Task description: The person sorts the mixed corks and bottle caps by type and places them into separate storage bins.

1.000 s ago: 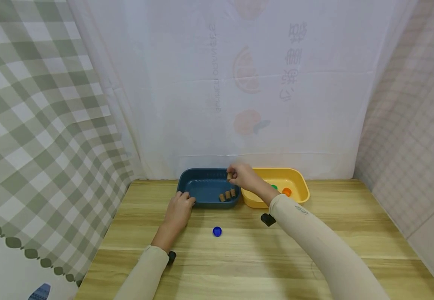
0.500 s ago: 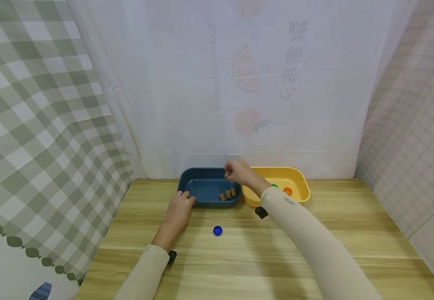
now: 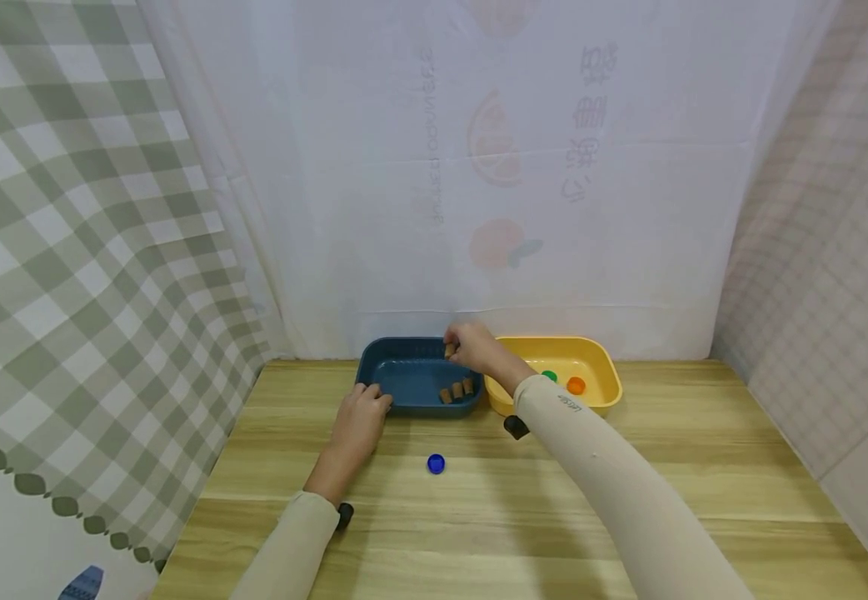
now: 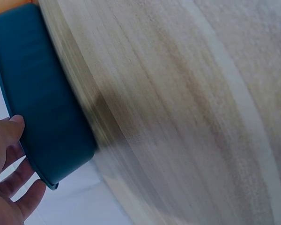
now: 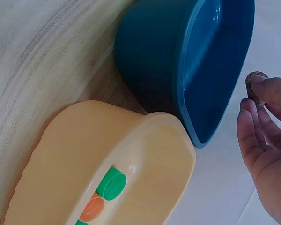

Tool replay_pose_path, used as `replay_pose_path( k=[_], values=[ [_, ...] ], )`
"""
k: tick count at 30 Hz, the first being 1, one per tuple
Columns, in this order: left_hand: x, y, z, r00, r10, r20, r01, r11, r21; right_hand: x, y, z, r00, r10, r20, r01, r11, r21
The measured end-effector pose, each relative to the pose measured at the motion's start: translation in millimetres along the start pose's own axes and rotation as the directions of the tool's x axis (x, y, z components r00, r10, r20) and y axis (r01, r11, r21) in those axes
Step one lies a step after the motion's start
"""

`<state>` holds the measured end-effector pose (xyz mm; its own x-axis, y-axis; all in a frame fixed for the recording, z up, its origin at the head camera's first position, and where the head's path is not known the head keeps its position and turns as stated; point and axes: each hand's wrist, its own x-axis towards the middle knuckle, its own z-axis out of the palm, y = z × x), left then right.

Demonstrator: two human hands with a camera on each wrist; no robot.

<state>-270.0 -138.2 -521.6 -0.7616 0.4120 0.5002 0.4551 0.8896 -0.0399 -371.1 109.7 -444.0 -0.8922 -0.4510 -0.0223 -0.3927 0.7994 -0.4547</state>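
My right hand [image 3: 473, 348] pinches a small brown cork [image 5: 250, 89] between thumb and fingertips, held up over the back right part of the dark blue bin [image 3: 411, 411]. Three more corks [image 3: 457, 390] lie inside that bin at its right end. At the bin's near left corner, my left hand [image 3: 359, 421] grips the rim. The left wrist view shows its thumb [image 4: 16, 125] against the outer wall and the other fingers over the edge. A blue bottle cap [image 3: 436, 464] rests on the table in front of the bin.
Right beside the blue bin stands a yellow bin [image 3: 608, 400]. In it are green [image 5: 114, 185] and orange [image 5: 92, 208] round plastic caps. A white cloth [image 3: 329, 250] hangs behind both bins, and a checked cloth [image 3: 89, 250] hangs at the left.
My right hand has shifted a little to the left over the blue bin, carrying the cork. The left hand has stayed on the rim.
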Motion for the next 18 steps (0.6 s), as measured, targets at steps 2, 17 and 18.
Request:
replay_pose_path(
  k=[2, 17, 18],
  values=[
    [0.1, 0.0, 0.1, 1.0, -0.002, 0.002, 0.002, 1.0, 0.003, 0.3, 0.6, 1.3, 1.0, -0.004, 0.0, 0.004, 1.0, -0.003],
    [0.0, -0.2, 0.0, 1.0, -0.003, 0.0, 0.003, 1.0, -0.005, 1.5, 5.3, 7.3, 1.0, -0.002, 0.012, 0.002, 1.0, 0.007],
    [0.0, -0.4, 0.4, 1.0, -0.003, -0.004, 0.003, 1.0, -0.005, 1.2, 6.3, 7.7, 1.0, -0.004, 0.009, 0.004, 1.0, 0.007]
  ],
)
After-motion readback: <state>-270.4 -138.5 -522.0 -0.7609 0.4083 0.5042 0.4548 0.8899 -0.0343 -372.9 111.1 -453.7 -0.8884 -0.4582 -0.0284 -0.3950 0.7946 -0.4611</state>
